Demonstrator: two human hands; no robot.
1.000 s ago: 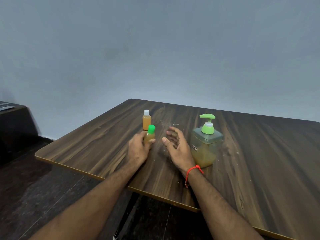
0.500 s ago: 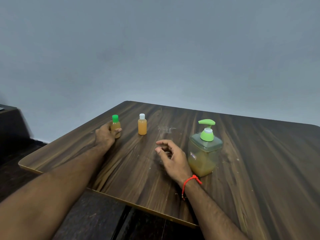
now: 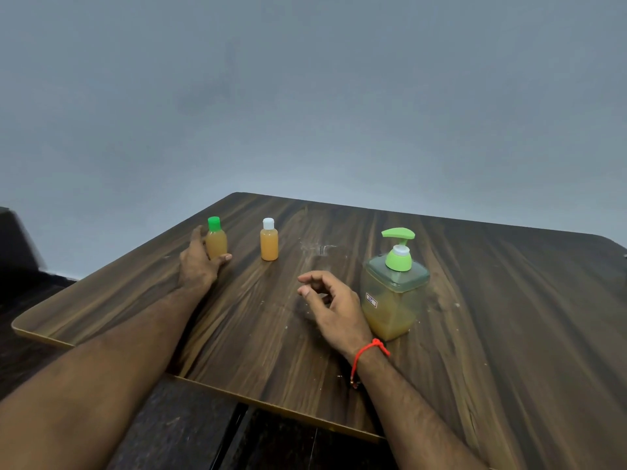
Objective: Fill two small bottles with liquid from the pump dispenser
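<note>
A plain grey wall (image 3: 305,96) stands behind a dark wood-grain table (image 3: 509,334), and a dark floor (image 3: 190,429) shows below its near edge. Toward the far left of the table the green-capped bottle (image 3: 215,239) stands upright, filled with amber liquid. The left hand (image 3: 198,262) is wrapped around its lower half, thumb lying across the front at the base. Just to its right, apart from it, the white-capped bottle (image 3: 269,239) stands upright and also full of orange liquid, with no hand on it. The pump dispenser (image 3: 393,290), with a green pump head and a clear body partly full of yellowish liquid, stands further right and nearer. The right hand (image 3: 330,301) hovers just beside it, fingers loosely curled and holding nothing, with a red thread (image 3: 368,352) around the wrist.

Half a second ago the picture was nearly the same: the left hand held the green-capped bottle in the same spot. A full second ago that bottle was near the middle, in front of the white-capped one.
</note>
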